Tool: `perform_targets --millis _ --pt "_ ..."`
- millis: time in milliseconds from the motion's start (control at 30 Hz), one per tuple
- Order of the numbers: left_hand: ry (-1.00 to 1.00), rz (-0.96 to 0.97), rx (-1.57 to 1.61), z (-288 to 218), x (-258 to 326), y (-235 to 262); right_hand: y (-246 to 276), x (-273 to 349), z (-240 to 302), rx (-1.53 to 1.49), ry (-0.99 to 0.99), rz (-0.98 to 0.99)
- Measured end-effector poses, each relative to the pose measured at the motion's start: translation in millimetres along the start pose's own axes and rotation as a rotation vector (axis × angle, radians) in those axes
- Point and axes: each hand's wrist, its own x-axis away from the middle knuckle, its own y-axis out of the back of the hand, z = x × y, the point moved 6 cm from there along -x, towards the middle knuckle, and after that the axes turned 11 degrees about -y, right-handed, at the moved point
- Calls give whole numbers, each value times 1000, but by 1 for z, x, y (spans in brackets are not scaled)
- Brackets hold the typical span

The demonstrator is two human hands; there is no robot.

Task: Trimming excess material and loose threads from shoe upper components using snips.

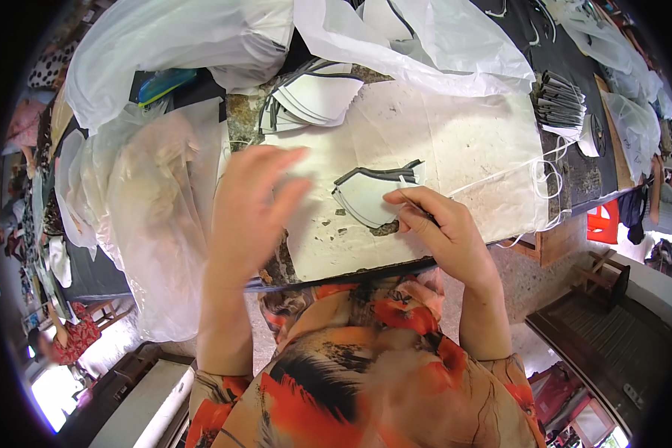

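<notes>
Our left hand hovers raised and blurred above the surface, fingers spread loose and grasping nothing, forearm rising from the lower edge. Our right hand is bent at the wrist with fingertips pinched on a thin tool, its tip touching the small stack of white, dark-edged cut pieces lying on the stained white sheet, just left of that hand. A larger fanned pile of the same pieces sits farther back, and clear plastic bags crowd our left side
</notes>
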Motion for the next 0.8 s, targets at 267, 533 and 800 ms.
perform_targets --millis 267,533,800 --pt "-96 158 54 -21 -8 -67 6 8 -6 -249 -166 -161" --pt "67 224 45 -22 14 -56 -11 12 -19 -366 -265 -107" --pt "61 -38 91 -21 40 -45 -23 -3 23 21 93 -56"
